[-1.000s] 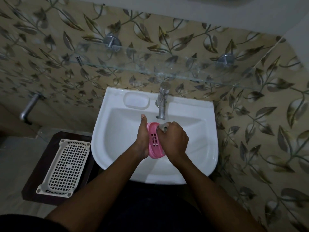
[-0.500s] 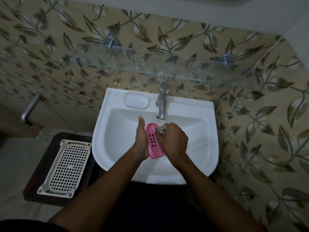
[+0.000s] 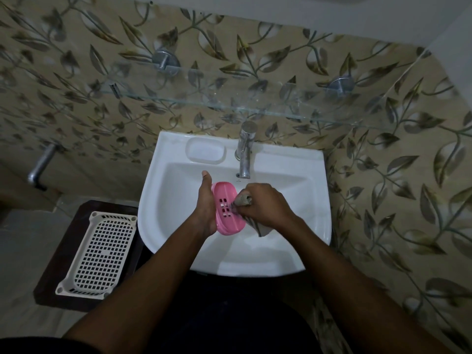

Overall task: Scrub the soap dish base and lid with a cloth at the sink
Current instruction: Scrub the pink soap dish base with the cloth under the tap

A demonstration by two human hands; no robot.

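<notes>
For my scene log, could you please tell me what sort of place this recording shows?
Most likely a small bathroom: a white ceramic wall basin with a chrome tap, a clear glass shelf above it, and leaf-patterned wall tiles behind.

Low on my left, a white plastic tray (image 3: 98, 254) with a grid of square holes lies flat on a dark brown stand (image 3: 51, 295). Farther off on that side, a short metal bar (image 3: 42, 163) sticks out from the wall. Straight ahead stands a chrome tap (image 3: 245, 149). Above it a clear glass shelf (image 3: 229, 108) runs across beige leaf-patterned tiles (image 3: 383, 175), held by two round metal brackets, a left bracket (image 3: 166, 63) and a right bracket (image 3: 339, 85).
</notes>
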